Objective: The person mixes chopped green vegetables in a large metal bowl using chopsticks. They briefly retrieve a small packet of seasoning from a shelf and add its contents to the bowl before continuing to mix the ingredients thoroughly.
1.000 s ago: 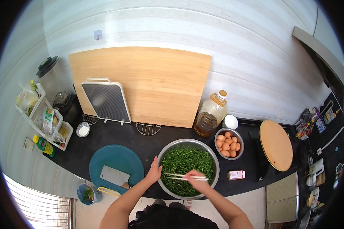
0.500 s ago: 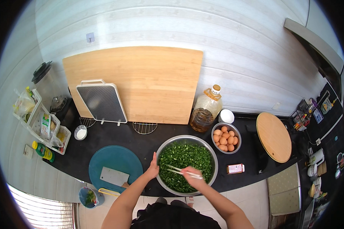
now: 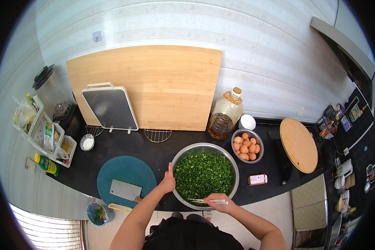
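Note:
A large metal bowl point(image 3: 235, 189) full of chopped green leaves point(image 3: 204, 175) stands near the counter's front edge. At its left rim, my left hand point(image 3: 168, 182) grips the bowl, one finger pointing away from me along the side. My right hand point(image 3: 218, 203) is closed round a pair of light chopsticks point(image 3: 198, 201), whose tips are in the greens at the near edge of the bowl. To the left, a cleaver point(image 3: 125, 190) lies on a round teal cutting board point(image 3: 125, 166); my left forearm passes close to its handle, which is partly hidden.
Behind the bowl stand an oil jug point(image 3: 226, 114) and a large wooden board point(image 3: 154, 83). On the right are a bowl of eggs point(image 3: 246, 146), a small box point(image 3: 258, 179) and a round wooden lid point(image 3: 298, 145). A dish of white powder point(image 3: 87, 142) sits at left; a bin point(image 3: 101, 214) is below.
My right hand has brought the chopsticks from the bowl's middle-left toward its near edge, turning them more level. My left hand stays at the rim. The whole view has shifted slightly.

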